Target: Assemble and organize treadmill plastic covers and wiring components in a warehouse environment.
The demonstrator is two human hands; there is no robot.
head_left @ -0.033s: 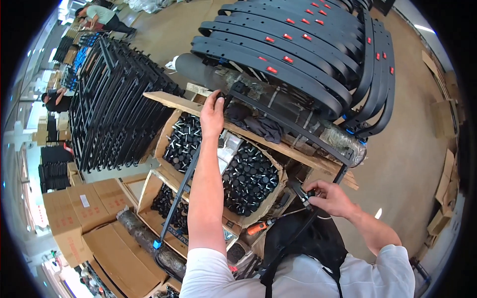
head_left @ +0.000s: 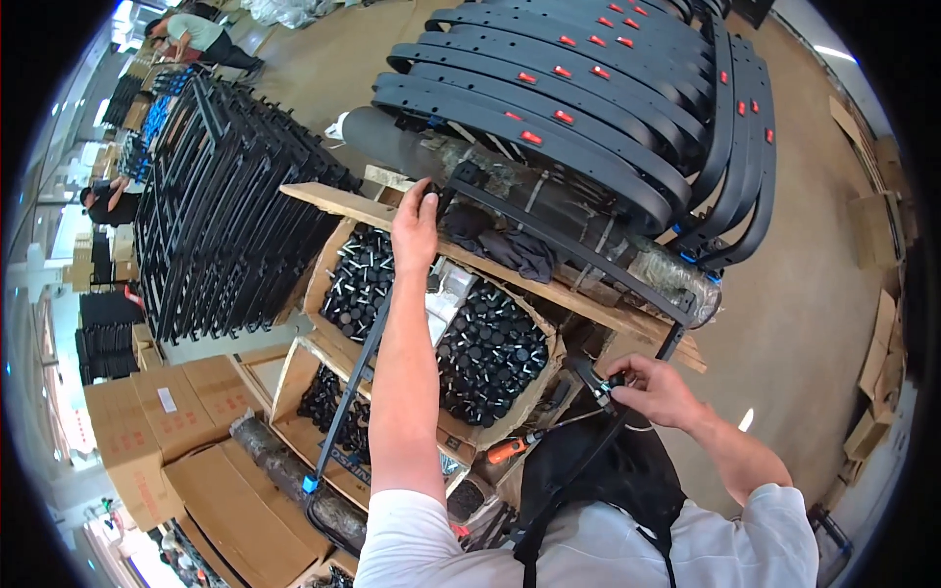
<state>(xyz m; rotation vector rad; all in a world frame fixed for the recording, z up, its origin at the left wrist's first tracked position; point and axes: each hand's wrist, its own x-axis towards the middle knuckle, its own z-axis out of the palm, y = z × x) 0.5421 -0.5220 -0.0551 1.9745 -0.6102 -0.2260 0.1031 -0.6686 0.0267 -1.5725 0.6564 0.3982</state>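
My left hand grips the long black metal frame bar; right hand fingers pinch its small black end fitting. Fitting step, I judge. Next needs steady bar.

I see a rough wooden plank carrying the work. Directly on it lie a dark cloth and, just behind that, a long black frame bar. Below the plank sit open cardboard boxes of black knobs.
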